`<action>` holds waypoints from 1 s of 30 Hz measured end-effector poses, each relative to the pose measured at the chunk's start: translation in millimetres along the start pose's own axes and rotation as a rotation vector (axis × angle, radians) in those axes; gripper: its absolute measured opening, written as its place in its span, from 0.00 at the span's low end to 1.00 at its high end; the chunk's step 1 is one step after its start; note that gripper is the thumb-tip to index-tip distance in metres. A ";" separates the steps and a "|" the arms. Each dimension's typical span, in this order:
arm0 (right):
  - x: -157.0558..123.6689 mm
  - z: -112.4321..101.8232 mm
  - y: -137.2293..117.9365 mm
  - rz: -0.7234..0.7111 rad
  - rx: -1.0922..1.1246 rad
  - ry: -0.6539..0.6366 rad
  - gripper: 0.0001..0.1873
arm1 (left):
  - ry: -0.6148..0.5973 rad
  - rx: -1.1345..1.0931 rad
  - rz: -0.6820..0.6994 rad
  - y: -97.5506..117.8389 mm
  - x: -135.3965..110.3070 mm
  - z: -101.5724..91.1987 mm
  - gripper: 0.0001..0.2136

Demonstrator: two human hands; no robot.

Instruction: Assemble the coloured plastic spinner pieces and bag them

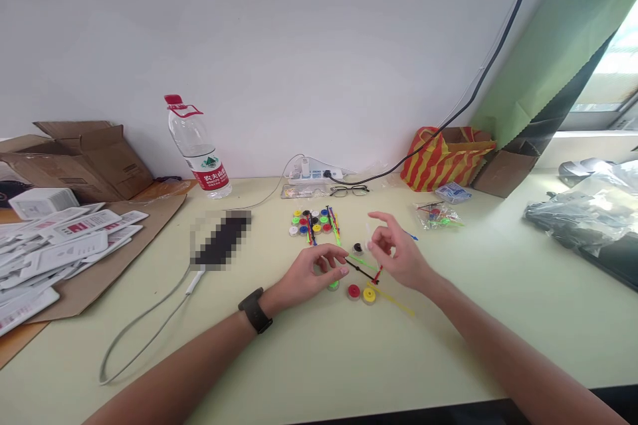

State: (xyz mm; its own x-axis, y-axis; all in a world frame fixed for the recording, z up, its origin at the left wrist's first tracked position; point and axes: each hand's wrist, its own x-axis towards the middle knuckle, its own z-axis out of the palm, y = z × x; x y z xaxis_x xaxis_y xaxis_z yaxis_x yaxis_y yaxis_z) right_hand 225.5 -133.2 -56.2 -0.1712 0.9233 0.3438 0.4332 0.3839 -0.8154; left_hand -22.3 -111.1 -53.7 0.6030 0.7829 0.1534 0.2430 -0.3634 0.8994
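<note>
My right hand (396,252) pinches a small white plastic piece (367,239) between thumb and finger, slightly above the table. Its exact shape is partly hidden. My left hand (316,272), with a black watch on the wrist, is empty, its fingers curved and thumb apart. Just under it sits a green wheel-like disc (333,285), partly covered. A red disc (353,291) and a yellow disc (369,295) lie side by side in front, and a black disc (357,248) lies behind. Between the hands are a black stick (359,269) and a yellow stick (399,304).
Several coloured discs and sticks (316,223) are grouped behind my hands. A bagged set (437,215) lies right. Along the back stand a water bottle (202,153), power strip (314,174), glasses (349,191) and striped bag (428,163). White tags (74,239) pile up left.
</note>
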 end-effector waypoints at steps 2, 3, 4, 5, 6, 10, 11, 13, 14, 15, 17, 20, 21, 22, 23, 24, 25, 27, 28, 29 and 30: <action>6.6 -14.6 12.1 0.031 -0.139 0.096 0.29 | 0.001 0.046 0.027 0.2 -1.3 0.7 0.17; 9.5 -22.0 18.6 0.053 -0.218 0.120 0.30 | -0.003 0.071 0.041 0.6 -2.2 0.9 0.16; 11.8 -29.1 25.2 0.078 -0.291 0.140 0.30 | -0.011 0.098 0.055 1.3 -3.1 1.1 0.16; 13.6 -35.4 31.4 0.105 -0.354 0.128 0.29 | -0.026 0.124 0.069 2.1 -4.1 1.3 0.17; 15.0 -40.7 37.1 0.134 -0.412 0.097 0.28 | -0.043 0.149 0.085 3.0 -5.1 1.5 0.17; 17.0 -51.5 50.9 0.203 -0.578 -0.051 0.26 | -0.124 0.227 0.170 6.1 -8.2 2.4 0.20; 17.1 -51.9 51.6 0.199 -0.594 -0.055 0.25 | -0.143 0.243 0.192 6.6 -8.6 2.7 0.19; 17.5 -50.9 50.0 0.170 -0.607 -0.032 0.21 | -0.176 0.273 0.234 7.3 -9.0 3.1 0.17; 17.6 -49.4 47.9 0.149 -0.607 -0.016 0.18 | -0.186 0.283 0.253 7.4 -9.1 3.3 0.16; 17.5 -47.3 45.0 0.123 -0.603 -0.002 0.14 | -0.192 0.288 0.268 7.4 -9.1 3.5 0.14; 16.2 -41.0 37.6 0.055 -0.573 -0.005 0.08 | -0.193 0.287 0.286 7.0 -9.1 3.8 0.11; 11.3 -26.7 25.0 -0.063 -0.487 -0.113 0.05 | -0.181 0.283 0.289 5.9 -9.2 4.3 0.10; 9.3 -21.3 21.2 -0.093 -0.454 -0.159 0.05 | -0.179 0.282 0.288 5.4 -9.2 4.4 0.10; 7.4 -16.4 17.9 -0.114 -0.425 -0.199 0.05 | -0.177 0.280 0.286 5.0 -9.1 4.3 0.10; 5.8 -12.3 15.1 -0.129 -0.405 -0.232 0.05 | -0.174 0.276 0.282 4.5 -8.9 4.2 0.10; 4.6 -9.5 13.1 -0.137 -0.393 -0.255 0.06 | -0.171 0.270 0.273 4.0 -8.6 4.0 0.09; 4.0 -8.2 11.8 -0.139 -0.392 -0.267 0.06 | -0.168 0.265 0.261 3.5 -8.2 3.8 0.09; 4.3 -11.1 11.0 -0.129 -0.405 -0.268 0.06 | -0.154 0.260 0.238 2.4 -7.5 3.4 0.09; 5.0 -15.1 11.3 -0.121 -0.415 -0.263 0.07 | -0.144 0.260 0.229 1.9 -7.2 3.4 0.09; 5.8 -20.2 11.9 -0.112 -0.420 -0.261 0.07 | -0.134 0.260 0.220 1.4 -7.0 3.4 0.09; 6.7 -26.0 12.5 -0.108 -0.419 -0.265 0.07 | -0.122 0.258 0.209 1.0 -6.9 3.6 0.09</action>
State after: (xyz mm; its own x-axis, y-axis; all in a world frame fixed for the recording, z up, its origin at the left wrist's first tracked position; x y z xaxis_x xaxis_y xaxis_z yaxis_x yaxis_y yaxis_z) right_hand 252.8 -122.4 -52.0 -0.4295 0.8702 0.2415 0.7092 0.4905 -0.5063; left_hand -23.5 -118.7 -55.3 0.7428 0.6173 0.2591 0.2792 -0.6373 0.7183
